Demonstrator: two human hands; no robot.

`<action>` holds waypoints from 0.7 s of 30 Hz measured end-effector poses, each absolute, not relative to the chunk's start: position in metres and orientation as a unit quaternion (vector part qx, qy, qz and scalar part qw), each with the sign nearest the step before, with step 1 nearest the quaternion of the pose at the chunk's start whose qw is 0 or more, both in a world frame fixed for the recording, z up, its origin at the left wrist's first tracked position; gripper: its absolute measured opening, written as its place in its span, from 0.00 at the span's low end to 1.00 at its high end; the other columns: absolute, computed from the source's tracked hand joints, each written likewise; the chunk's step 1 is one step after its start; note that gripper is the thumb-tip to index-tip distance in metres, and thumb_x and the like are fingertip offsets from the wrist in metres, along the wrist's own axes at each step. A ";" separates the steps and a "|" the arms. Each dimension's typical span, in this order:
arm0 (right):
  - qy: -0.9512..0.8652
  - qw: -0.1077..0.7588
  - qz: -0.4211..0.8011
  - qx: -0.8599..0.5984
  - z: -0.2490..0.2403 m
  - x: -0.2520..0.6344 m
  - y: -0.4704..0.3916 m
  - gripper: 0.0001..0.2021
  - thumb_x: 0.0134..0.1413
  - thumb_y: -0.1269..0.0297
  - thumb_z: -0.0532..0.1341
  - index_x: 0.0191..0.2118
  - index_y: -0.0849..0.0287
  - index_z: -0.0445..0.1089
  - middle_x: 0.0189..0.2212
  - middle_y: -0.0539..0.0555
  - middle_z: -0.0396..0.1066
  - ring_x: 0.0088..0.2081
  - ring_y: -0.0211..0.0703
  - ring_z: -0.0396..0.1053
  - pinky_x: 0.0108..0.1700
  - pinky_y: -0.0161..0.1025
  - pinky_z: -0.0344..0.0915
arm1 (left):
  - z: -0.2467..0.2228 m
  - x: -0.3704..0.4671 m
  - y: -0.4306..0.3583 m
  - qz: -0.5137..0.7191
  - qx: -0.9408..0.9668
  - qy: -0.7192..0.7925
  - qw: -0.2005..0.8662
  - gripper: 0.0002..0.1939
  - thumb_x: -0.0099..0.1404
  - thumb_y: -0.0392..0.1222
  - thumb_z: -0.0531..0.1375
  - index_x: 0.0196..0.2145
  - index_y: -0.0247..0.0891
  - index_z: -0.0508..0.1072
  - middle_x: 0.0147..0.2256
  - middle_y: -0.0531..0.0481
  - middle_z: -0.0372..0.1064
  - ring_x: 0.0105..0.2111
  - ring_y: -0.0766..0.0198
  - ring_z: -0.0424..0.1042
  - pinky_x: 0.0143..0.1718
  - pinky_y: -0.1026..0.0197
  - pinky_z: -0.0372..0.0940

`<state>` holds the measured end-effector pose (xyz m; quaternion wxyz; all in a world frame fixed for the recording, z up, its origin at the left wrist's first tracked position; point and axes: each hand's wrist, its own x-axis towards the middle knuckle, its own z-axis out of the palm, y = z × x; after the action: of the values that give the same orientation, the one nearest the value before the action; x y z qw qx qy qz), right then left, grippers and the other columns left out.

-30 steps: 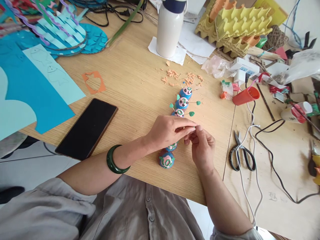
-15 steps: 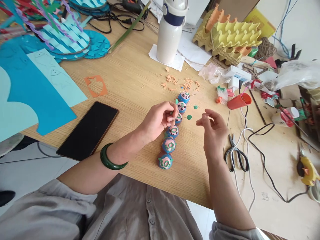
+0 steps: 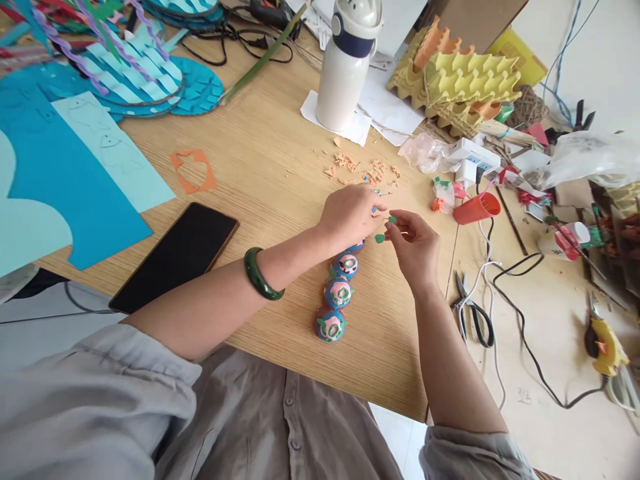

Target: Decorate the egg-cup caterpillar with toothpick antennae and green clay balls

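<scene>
A row of several round blue balls (image 3: 338,293) with pink patches and green or dark trim lies on the table, its upper part hidden under my left hand (image 3: 351,212). My left hand reaches over that part with bent, closed fingers; what they hold is too small to make out. Close to its fingertips, my right hand (image 3: 415,247) pinches a small green leaf-like piece (image 3: 393,219) on a thin stem between thumb and forefinger. A second green leaf-like piece (image 3: 380,238) sticks out just below, beside the row.
A black phone (image 3: 175,257) lies left of my forearm, near blue card (image 3: 107,213). Orange scraps (image 3: 345,160) are scattered beyond the row, before a white bottle (image 3: 345,87). Scissors (image 3: 473,310), cables, a red cup (image 3: 477,208) and a yellow glue gun (image 3: 607,347) lie right.
My left hand has moved right and turned palm down over the row. The right hand has shifted left, and its fingers have closed on the upper green piece.
</scene>
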<state>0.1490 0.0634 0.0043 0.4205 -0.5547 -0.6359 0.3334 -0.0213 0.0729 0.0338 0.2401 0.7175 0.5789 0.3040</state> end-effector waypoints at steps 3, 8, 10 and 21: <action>-0.632 0.432 0.330 -0.552 0.003 0.147 0.064 0.09 0.52 0.66 0.65 0.41 0.58 0.76 0.30 0.48 0.76 0.28 0.36 0.75 0.34 0.38 0.74 | 0.031 -0.014 0.079 0.234 0.767 0.569 0.180 0.11 0.64 0.37 0.62 0.42 0.37 0.84 0.43 0.42 0.79 0.44 0.53 0.76 0.38 0.57 0.63; -0.644 0.435 0.312 -0.546 0.003 0.146 0.062 0.06 0.54 0.68 0.63 0.38 0.57 0.76 0.31 0.48 0.77 0.28 0.35 0.74 0.33 0.36 0.73 | 0.031 -0.009 0.082 0.207 0.791 0.556 0.153 0.10 0.66 0.37 0.60 0.36 0.33 0.83 0.40 0.37 0.79 0.41 0.50 0.76 0.36 0.55 0.61; -0.658 0.428 0.295 -0.545 0.003 0.147 0.061 0.05 0.55 0.68 0.62 0.37 0.57 0.75 0.32 0.48 0.77 0.29 0.35 0.74 0.34 0.36 0.73 | 0.030 -0.009 0.083 0.211 0.793 0.553 0.146 0.09 0.65 0.36 0.61 0.35 0.33 0.83 0.38 0.38 0.79 0.39 0.52 0.75 0.34 0.56 0.60; -0.578 0.488 0.353 -0.551 0.010 0.155 0.052 0.06 0.55 0.61 0.66 0.35 0.59 0.73 0.28 0.48 0.74 0.28 0.35 0.74 0.34 0.38 0.76 | 0.031 -0.015 0.076 0.236 0.797 0.535 0.153 0.09 0.64 0.37 0.61 0.34 0.34 0.82 0.37 0.41 0.78 0.39 0.54 0.73 0.33 0.57 0.58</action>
<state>0.1555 0.0518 0.0103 0.4884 -0.5508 -0.5777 0.3526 -0.0146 0.0762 0.0311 0.1531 0.7966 0.5349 0.2363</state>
